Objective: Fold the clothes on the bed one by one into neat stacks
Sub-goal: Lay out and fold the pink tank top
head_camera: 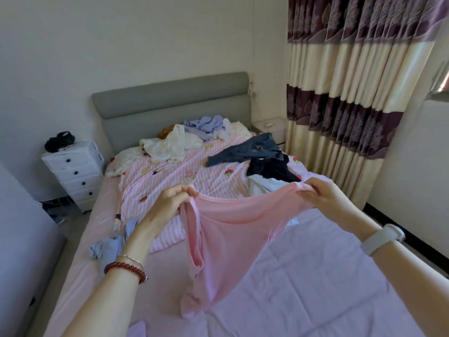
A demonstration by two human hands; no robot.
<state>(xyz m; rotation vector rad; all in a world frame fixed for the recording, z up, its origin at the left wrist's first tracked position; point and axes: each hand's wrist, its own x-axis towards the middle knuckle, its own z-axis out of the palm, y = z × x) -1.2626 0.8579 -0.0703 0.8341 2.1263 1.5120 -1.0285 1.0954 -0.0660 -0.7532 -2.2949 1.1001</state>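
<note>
Both hands hold a pink top [226,229] up over the near end of the bed [315,288]. The left hand [167,203] pinches one shoulder at the neckline, fingers and thumb curled round the fabric; the right hand [320,195] grips the other shoulder the same way. The neckline stretches between them while the body hangs down, its lower end bunched and touching the bed. The cloth looks thin, light and limp, so it will likely sag and twist unless spread flat; the shoulders seem the right hold for shaking it out and laying it down. Past the hands lies a pink striped quilt [175,176], with a small blue-grey garment [107,246] near the left edge. Farther right sit jeans [245,152] and a dark garment [269,169], touching. Near the headboard [170,100] lies a pile [189,137] of white and lilac clothes, unfolded.
</note>
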